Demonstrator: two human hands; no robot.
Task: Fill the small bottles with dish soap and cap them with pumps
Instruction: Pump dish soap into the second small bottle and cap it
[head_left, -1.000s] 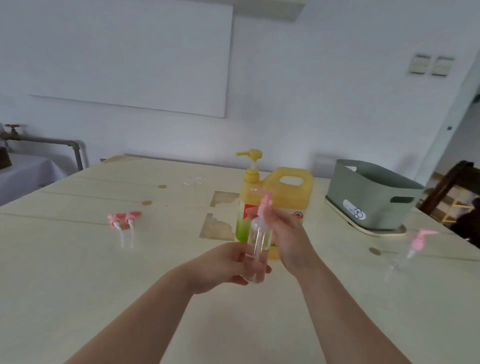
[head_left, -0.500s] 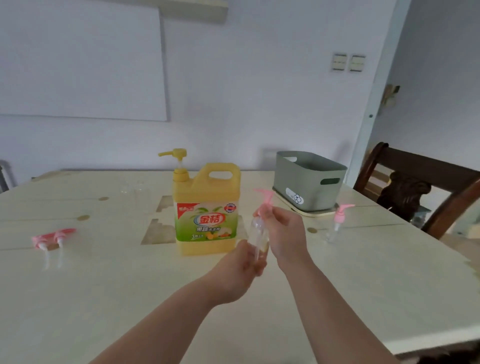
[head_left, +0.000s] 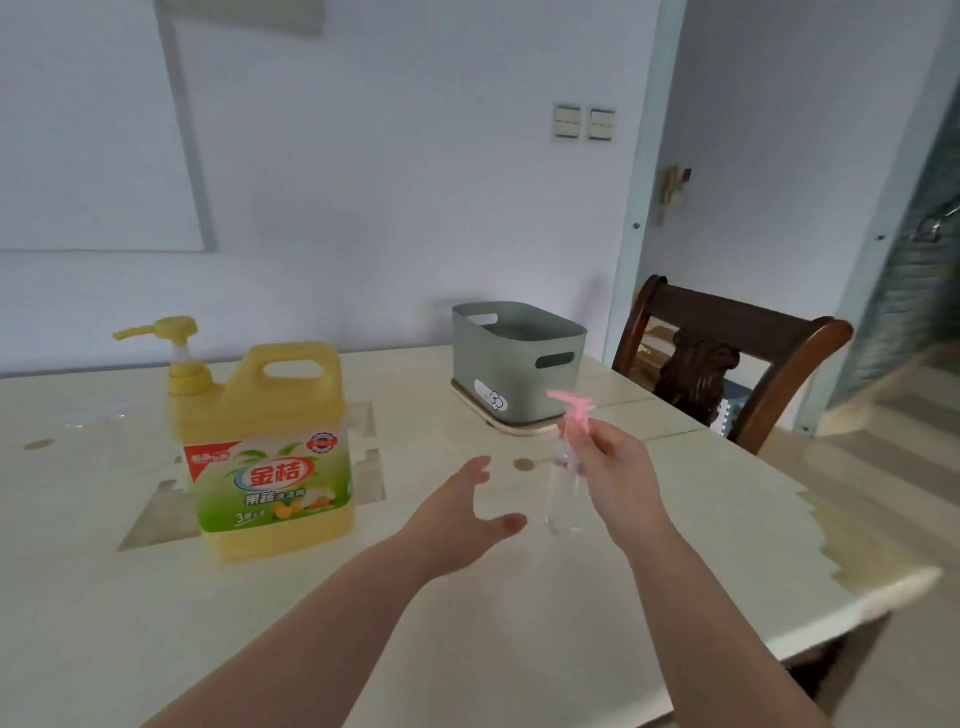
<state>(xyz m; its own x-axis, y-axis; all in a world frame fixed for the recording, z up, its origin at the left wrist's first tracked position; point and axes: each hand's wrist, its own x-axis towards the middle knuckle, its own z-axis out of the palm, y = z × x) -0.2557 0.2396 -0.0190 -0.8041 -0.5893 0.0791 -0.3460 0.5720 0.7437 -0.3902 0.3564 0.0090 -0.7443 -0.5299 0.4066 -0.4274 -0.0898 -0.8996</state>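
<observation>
Jug (head_left: 265, 447) left of bin (head_left: 514, 364), on table (head_left: 727, 519)

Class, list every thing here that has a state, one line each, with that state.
small bottle: upright, capped with pink pump
right hand: grips the small bottle's neck
left hand: open, holds nothing
soap jug: upright, yellow pump fitted
green bin: upright, open top

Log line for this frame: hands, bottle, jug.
right hand: grips small bottle at neck | pink pump: on bottle | left hand: open, apart from bottle | soap jug: on table, untouched
</observation>
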